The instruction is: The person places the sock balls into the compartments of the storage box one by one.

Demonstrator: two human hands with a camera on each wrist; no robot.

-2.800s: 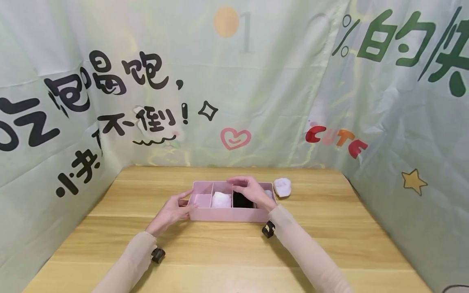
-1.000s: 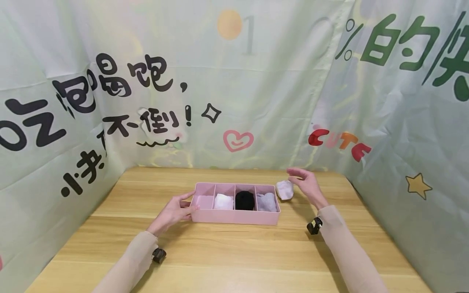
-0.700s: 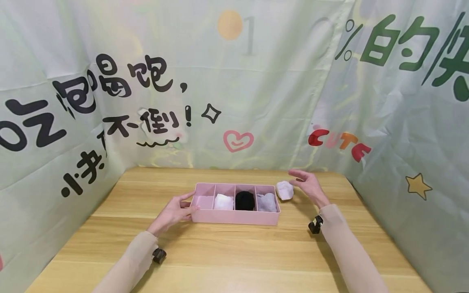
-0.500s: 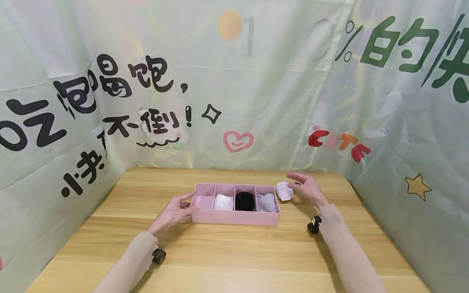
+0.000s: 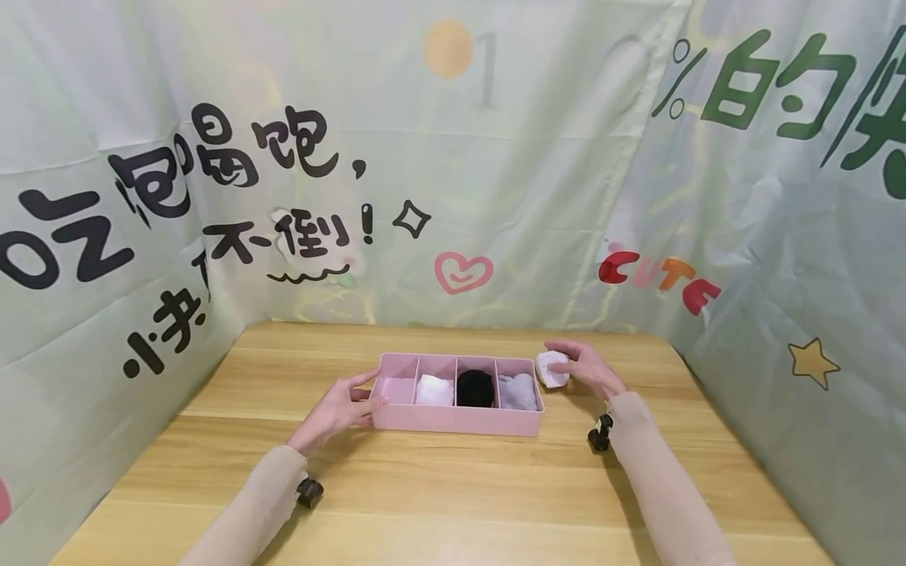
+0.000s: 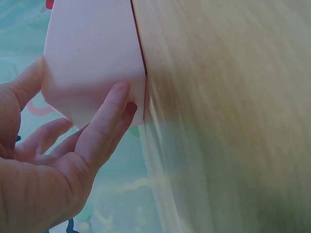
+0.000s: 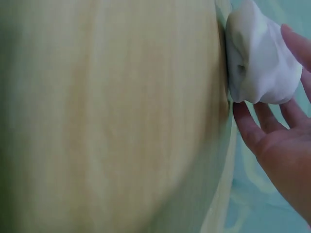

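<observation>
In the head view, a pink box (image 5: 456,419) with a row of compartments stands on the table. The leftmost shows its bare floor; the others hold a white cloth bundle (image 5: 435,391), a black one (image 5: 475,389) and a grey one (image 5: 518,391), perhaps folded socks. My left hand (image 5: 341,405) holds the box's left end, thumb at the front, fingers toward the back corner. Right of the box lies another white cloth bundle (image 5: 552,371). My right hand (image 5: 587,369) reaches around it with loosely spread fingers. In the right wrist view, fingertips touch the bundle (image 7: 265,58).
The wooden table (image 5: 453,487) stretches in front of the box and to both sides. Printed fabric (image 5: 453,181) hangs close behind the table and along its left and right edges. A small black device (image 5: 600,434) is strapped at the right wrist.
My right hand has left the box's right side, passed over to the loose white bundle, and now lowered and moved left onto it. The left hand stays on the box.
</observation>
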